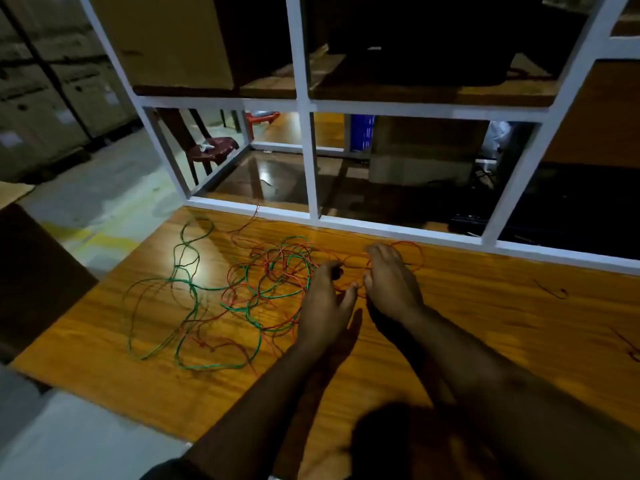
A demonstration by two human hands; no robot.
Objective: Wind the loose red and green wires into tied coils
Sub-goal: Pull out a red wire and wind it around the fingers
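The red wire (239,271) and green wire (194,289) lay tangled on the counter (485,306), left of centre; the left hand (323,306) and right hand (389,282) each pinched a red strand at the tangle's right edge, seemingly forming a loop (408,254) to begin coiling.

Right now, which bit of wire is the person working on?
On the wooden table, beside the white frame, both hands meet. The small red loop between the left hand and right hand is it: red only, right of the red-green tangle.
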